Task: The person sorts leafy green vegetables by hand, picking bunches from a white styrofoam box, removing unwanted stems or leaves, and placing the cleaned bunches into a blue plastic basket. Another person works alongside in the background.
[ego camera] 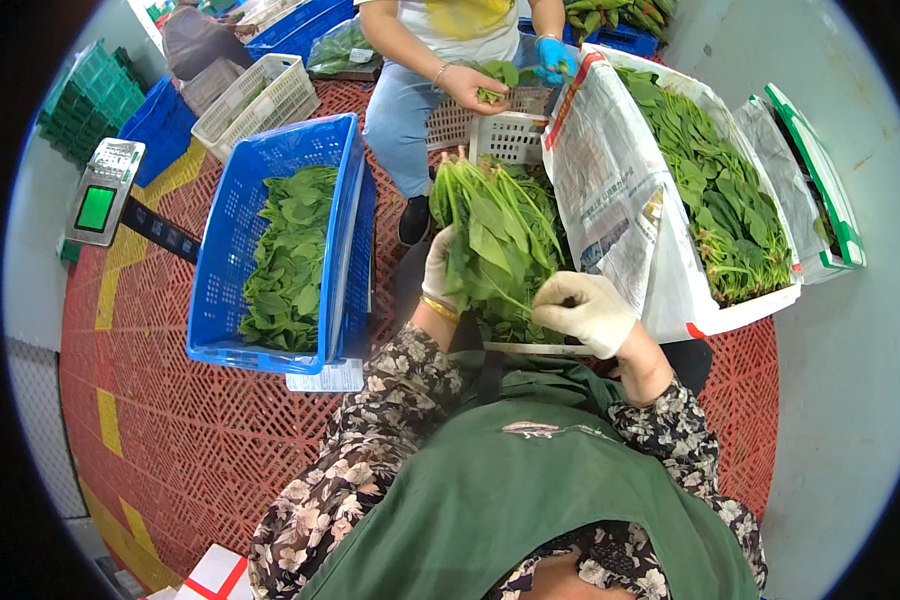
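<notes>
My left hand [438, 268], in a white glove, grips a bunch of spinach-like leafy greens [491, 225] with its pale root ends pointing up and away from me. To its right, my right hand [586, 309], also gloved, has its fingertips closed on a thin green stem [516, 301] that hangs at the bunch's lower side. Below both hands sits a container of loose greens [506, 330], largely hidden by the bunch. At my left, a blue plastic crate [210, 300] holds leafy greens [289, 262] laid in a row.
A white foam box [750, 319] of greens, draped with newspaper [607, 180], stands at right. Opposite me, a person's bare hand [474, 88] and blue-gloved hand [553, 60] hold leaves. A scale display [105, 191] stands beyond the blue crate; red grating [217, 435] covers the floor.
</notes>
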`<state>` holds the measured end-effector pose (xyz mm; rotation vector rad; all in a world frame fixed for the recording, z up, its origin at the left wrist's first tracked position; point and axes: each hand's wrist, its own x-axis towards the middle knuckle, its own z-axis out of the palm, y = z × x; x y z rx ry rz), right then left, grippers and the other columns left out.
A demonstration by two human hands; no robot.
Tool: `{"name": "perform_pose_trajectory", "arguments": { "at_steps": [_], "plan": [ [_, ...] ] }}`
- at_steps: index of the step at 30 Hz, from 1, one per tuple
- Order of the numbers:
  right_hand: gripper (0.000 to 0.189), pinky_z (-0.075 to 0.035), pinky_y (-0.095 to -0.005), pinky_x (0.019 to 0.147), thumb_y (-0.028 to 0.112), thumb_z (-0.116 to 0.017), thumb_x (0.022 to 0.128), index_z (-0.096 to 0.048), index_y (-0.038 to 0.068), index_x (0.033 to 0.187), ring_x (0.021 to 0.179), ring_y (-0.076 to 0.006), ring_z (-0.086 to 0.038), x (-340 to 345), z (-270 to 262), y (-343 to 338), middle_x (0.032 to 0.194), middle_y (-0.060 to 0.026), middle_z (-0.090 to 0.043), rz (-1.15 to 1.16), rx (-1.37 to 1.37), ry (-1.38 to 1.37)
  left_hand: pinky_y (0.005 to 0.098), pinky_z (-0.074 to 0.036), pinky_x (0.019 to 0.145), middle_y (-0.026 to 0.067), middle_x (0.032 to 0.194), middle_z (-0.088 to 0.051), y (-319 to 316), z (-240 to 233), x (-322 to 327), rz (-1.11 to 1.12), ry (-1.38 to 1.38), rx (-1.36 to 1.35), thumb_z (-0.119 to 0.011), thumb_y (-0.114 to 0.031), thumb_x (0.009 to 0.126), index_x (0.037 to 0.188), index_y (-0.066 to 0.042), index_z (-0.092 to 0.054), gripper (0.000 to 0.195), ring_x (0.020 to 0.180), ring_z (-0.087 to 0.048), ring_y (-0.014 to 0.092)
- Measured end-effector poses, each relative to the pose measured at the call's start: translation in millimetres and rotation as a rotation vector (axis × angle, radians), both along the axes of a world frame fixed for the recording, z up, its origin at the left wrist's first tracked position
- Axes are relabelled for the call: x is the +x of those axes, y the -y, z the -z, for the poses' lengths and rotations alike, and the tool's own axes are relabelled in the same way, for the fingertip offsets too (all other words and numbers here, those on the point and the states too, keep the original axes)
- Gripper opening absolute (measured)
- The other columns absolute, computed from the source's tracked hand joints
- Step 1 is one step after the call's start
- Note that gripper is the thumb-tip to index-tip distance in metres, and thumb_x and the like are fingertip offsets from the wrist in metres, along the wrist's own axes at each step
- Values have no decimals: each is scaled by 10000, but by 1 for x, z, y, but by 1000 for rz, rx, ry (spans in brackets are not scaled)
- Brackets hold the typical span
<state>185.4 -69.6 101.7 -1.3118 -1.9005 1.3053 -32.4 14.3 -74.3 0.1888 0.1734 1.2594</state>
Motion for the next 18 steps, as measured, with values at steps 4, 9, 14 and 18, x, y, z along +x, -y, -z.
{"name": "perform_pose_trajectory", "arguments": {
  "at_steps": [4, 9, 14, 18],
  "plan": [
    [104, -498, -273, 668, 107, -721, 755, -699, 28, 819, 724, -133, -633, 35, -6, 3, 775, -51, -671, -59, -60, 23, 452, -467, 1010, 138, 1280, -605, -15, 13, -23, 74, 240, 265, -498, -382, 960, 1332, -59, -538, 494, 1155, -587, 301],
    [330, -479, -342, 881, 324, -677, 820, -696, 78, 1039, 975, -267, -641, 44, 16, -20, 1036, -121, -680, 331, 405, 412, 452, -476, 989, 138, 1290, -598, -1, 11, -33, 33, 25, -9, -515, -339, 965, 1327, -46, -534, 467, 1126, -602, 304],
    [294, -480, -353, 879, 318, -652, 836, -699, 86, 1010, 990, -294, -624, 20, 5, -50, 1003, -114, -671, 219, 436, 231, 452, -482, 978, 134, 1290, -596, 27, -13, -12, 307, -27, 110, -529, -326, 959, 1320, -40, -536, 461, 1113, -609, 302],
    [239, -489, -373, 834, 311, -669, 816, -722, 84, 870, 913, -289, -622, -4, -2, -67, 921, -105, -672, 182, 380, 381, 435, -520, 948, 148, 1276, -590, 33, -19, -5, 358, -95, 81, -518, -263, 977, 1348, -22, -489, 443, 1080, -631, 284]
  ]
}}
